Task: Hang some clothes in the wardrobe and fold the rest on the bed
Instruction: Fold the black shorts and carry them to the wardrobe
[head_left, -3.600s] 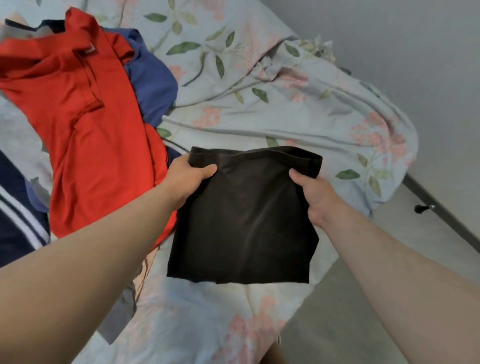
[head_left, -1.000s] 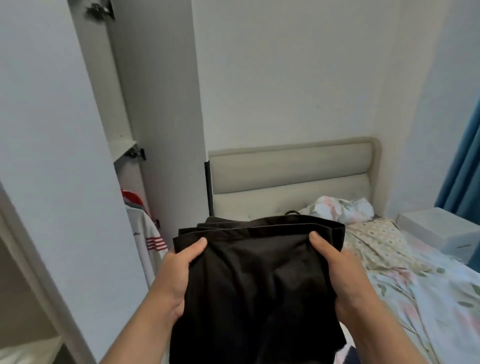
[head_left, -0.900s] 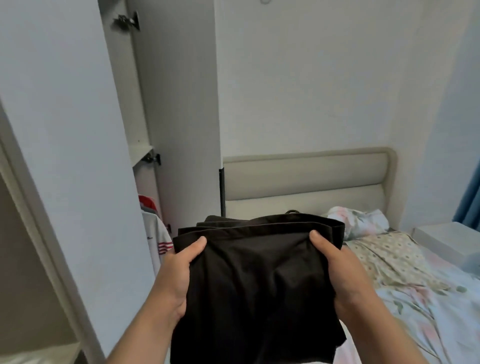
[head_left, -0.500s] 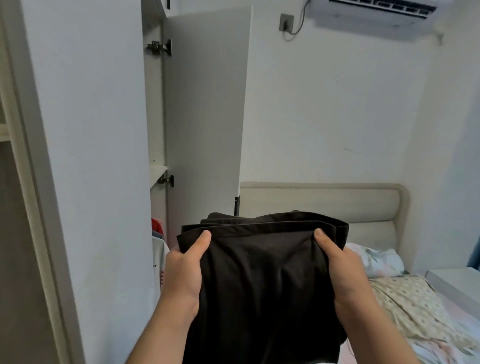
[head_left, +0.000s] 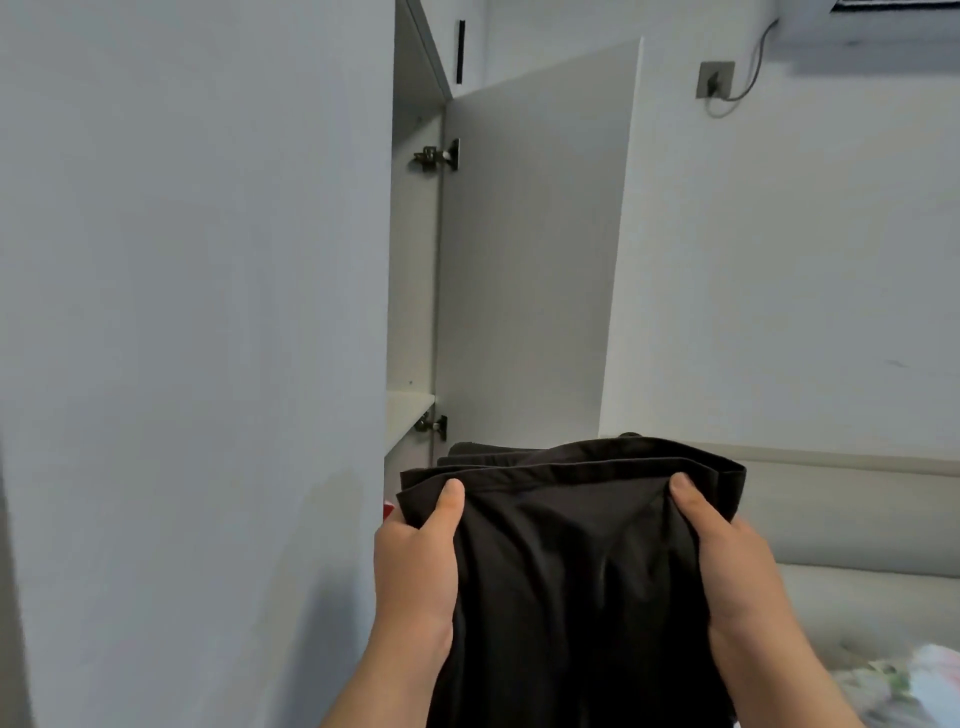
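Garment first, nearest the camera: folded black garment (head_left: 571, 561) held up at chest height, flat and squared, several layered edges showing along its far side; judged to be carried this way so the folds do not slip apart in transit. Left hand (head_left: 415, 566) grips the left edge, thumb laid on top of the cloth near the far corner, fingers curled under and hidden; right hand (head_left: 727, 561) grips the right edge in the same manner, thumb on top, fingers beneath. Neither hand is spread — both are closed round the fabric, one per side, which keeps the stack level and taut between them; slight puckering of cloth runs from the right thumb toward the middle.

Just beyond the left hand, a sliver of red fabric (head_left: 387, 510) shows low in the gap of the wardrobe; too little visible to say what it is. Wardrobe door (head_left: 182, 312), near and wide, fills the left of the view; behind it a second open door (head_left: 535, 249) swung out on two metal hinges (head_left: 436, 156); between them a pale shelf (head_left: 410, 410) at about the garment's height — a likely resting place, though that is judgement only.

Further right: padded headboard (head_left: 841, 499), floral bedding (head_left: 909, 680) at the lower corner, blurred; wall socket (head_left: 716, 79) high on the far wall.
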